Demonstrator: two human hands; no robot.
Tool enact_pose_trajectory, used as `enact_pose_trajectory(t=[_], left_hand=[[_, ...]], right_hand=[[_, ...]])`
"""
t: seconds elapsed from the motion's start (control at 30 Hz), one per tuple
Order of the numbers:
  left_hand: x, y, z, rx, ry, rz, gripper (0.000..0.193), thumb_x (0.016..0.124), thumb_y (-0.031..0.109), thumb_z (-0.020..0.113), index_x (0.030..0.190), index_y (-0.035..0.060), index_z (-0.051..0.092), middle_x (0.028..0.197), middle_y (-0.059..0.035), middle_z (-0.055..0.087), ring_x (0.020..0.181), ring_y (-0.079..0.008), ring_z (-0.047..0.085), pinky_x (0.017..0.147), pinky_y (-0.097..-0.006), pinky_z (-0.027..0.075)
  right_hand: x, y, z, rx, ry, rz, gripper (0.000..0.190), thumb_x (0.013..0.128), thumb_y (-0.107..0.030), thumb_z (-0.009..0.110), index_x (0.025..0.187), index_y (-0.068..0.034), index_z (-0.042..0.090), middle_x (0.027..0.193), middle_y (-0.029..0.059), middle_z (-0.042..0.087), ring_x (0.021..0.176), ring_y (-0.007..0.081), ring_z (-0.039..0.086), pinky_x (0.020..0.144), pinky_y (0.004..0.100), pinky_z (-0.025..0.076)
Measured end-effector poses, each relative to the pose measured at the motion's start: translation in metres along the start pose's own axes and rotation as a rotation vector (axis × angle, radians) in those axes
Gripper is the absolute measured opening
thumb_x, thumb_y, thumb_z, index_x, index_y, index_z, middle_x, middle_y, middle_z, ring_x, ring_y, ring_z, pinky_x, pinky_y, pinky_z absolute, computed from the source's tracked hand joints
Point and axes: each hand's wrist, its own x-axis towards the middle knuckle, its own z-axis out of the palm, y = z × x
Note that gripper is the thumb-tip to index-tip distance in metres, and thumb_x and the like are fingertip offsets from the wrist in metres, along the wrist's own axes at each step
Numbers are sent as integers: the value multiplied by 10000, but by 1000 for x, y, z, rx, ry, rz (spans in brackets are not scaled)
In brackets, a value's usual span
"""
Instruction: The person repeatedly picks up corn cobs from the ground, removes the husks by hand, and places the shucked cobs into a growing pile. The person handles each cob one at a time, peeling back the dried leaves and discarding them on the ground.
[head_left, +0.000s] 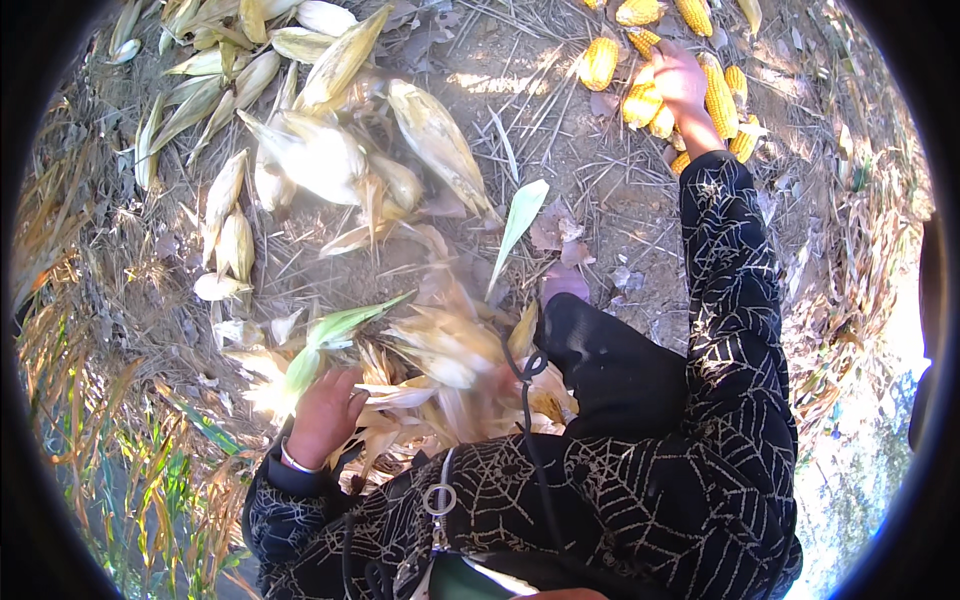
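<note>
My right hand (679, 79) reaches out to the upper right, down on a group of husked yellow corn ears (720, 97). Its fingertips are partly hidden, and whether it grips an ear I cannot tell. Low in the view, my left hand (326, 412) is beside a heap of loose dry corn husks (442, 352), thumb apart from the fingers, with no ear visible in it. A green husk leaf (304, 371) lies just beyond its fingers. Several ears still in pale husks (322, 157) are spread over the ground at the upper left.
Another green husk leaf (519, 225) lies on the straw-strewn soil (600, 195). My bent knee (607, 360) in black trousers is right of the loose husks. Dry and green stalks (142, 465) stand along the left side. A dark shape at the far right rim is unclear.
</note>
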Motion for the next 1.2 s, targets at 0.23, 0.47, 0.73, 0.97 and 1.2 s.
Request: enact_pose_trajectory(t=[0.23,0.47,0.73,0.97,1.2], left_hand=[[-8,0,7,48,21,41,316,876,194,615,1154,55,563,1042,-157,621,908,-363,610,766,-428,501],[-18,15,10,35,122,118,294,845,182,632,1108,62,578,959,-142,614,883,-355,596,769,-440,472],[-44,26,20,82,175,156,343,843,197,639,1150,57,577,985,-124,607,899,-318,599,793,-411,472],[-59,38,14,122,258,217,375,830,184,642,1176,60,569,952,-98,596,871,-285,598,772,-389,471],[-66,39,3,125,312,253,295,800,145,642,1078,86,560,923,-90,597,841,-270,608,753,-385,484]], right_hand=[[26,25,-76,1282,267,516,252,988,-196,531,975,27,647,918,121,707,835,185,690,777,306,556],[-88,-135,-95,1170,-673,280,287,949,-282,560,1065,-45,673,917,60,705,827,152,665,833,304,531],[-115,-216,-72,266,-905,-145,525,935,-386,536,1331,-42,508,1211,168,638,1121,296,616,974,403,482],[-122,-275,9,234,-923,-263,637,854,-483,625,1205,47,590,1124,247,653,1046,351,644,905,419,500],[-183,-256,20,348,-994,92,393,897,-333,511,999,15,660,1030,228,672,988,388,643,870,460,504]])
